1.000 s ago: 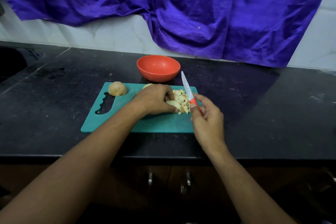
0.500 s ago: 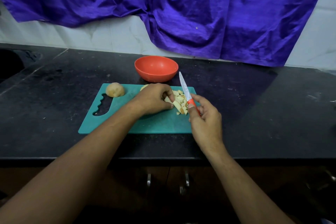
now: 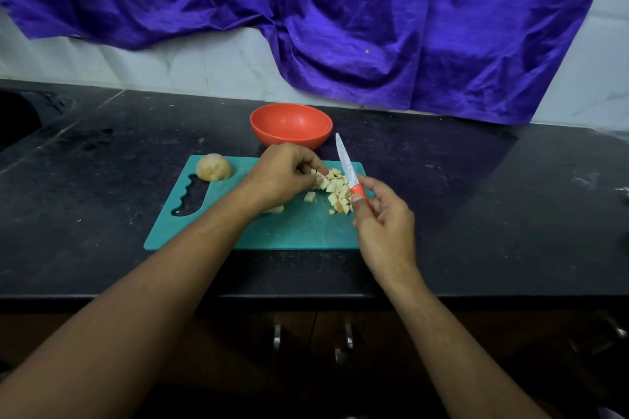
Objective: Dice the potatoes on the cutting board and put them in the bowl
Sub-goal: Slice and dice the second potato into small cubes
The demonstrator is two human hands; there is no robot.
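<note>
- A crumpled purple cloth (image 3: 340, 10) hangs across the whole upper part of the frame, over a pale tiled wall (image 3: 221, 68)
- The black stone table (image 3: 476, 197) runs across the middle of the frame, and below its front edge are dark cabinet doors with two metal handles (image 3: 277, 337)
- A teal cutting board (image 3: 289, 231) lies flat at the centre of the table, its wavy handle slot at its left end
- The left hand (image 3: 282, 175) reaches in from the lower left over the middle of the board; its fingers (image 3: 308, 168) are curled and pinch a few pieces at the left edge of the potato dice
- The right hand (image 3: 384, 218) is at the board's right edge, its fingers wrapped round the knife's orange handle
- An orange bowl (image 3: 289, 139) stands upright on the table just beyond the board's far edge
- A peeled potato half (image 3: 213, 167) sits on the board's far left corner, well apart from the hands
- The potato dice (image 3: 337, 192) lie in a loose pile on the right part of the board, between the two hands, with a few stray cubes just left of it
- The knife (image 3: 345, 163) points up and away, its tip near the bowl's right side
</note>
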